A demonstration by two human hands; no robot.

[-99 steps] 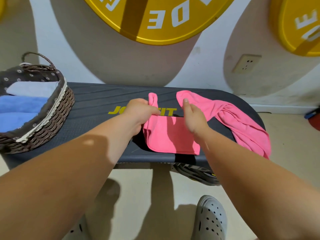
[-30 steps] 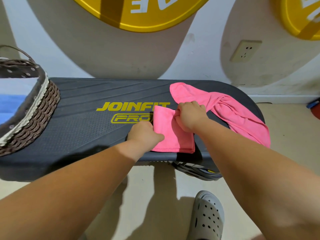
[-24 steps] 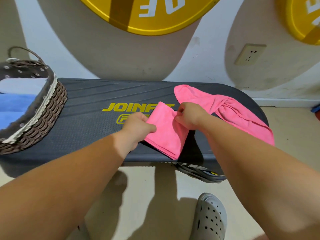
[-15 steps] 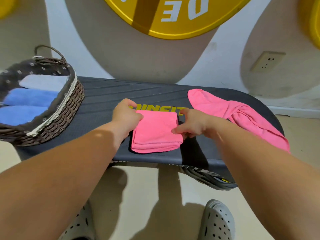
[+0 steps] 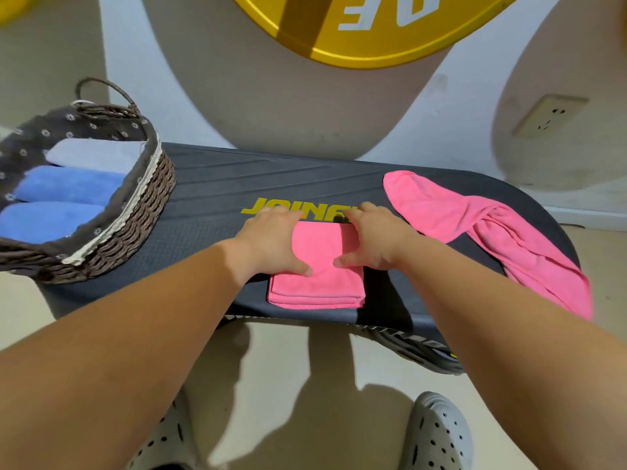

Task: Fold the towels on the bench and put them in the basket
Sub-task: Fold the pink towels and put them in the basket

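A folded pink towel (image 5: 319, 283) lies square near the front edge of the black bench (image 5: 210, 232). My left hand (image 5: 271, 239) rests on its left side and my right hand (image 5: 373, 239) on its right side. The fingers point away from me and both thumbs lie on top of the towel. A second pink towel (image 5: 481, 232) lies unfolded and bunched on the right end of the bench, hanging over the edge. The wicker basket (image 5: 135, 215) stands on the left end, holding two folded blue towels (image 5: 64, 188) and a pale grey towel (image 5: 91, 154).
The bench stands against a wall that has a socket (image 5: 549, 115) at the right and a yellow disc (image 5: 366, 25) above. My grey clogs (image 5: 437, 435) stand on the beige floor below the bench's front edge.
The pink towel went from half folded to a compact square lying flat. Both hands moved from pinching its edges to resting on its two sides. The view shifted so that more of the basket shows.
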